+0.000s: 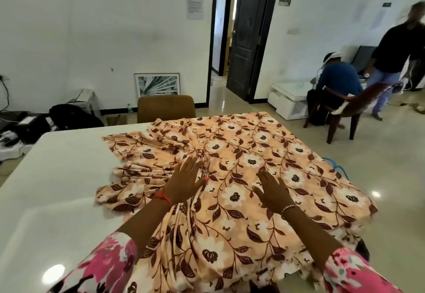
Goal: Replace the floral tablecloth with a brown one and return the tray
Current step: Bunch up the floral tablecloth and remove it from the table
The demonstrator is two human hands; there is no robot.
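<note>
The floral tablecloth (pixel 241 177) is being gathered off the counter (pixel 69 166), left hand (pixel 186 182) and right hand (pixel 272 192) spread flat; bunching and lifting is called for next.

Floral tablecloth (pixel 241 177) on table's (pixel 57 177) right, chair (pixel 165 107) behind

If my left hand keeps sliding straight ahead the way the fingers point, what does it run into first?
Most likely the bunched ridge of the floral tablecloth gathered right at the left hand fingertips. Farther along that line stands the brown chair, though the depth is hard to judge.
</note>
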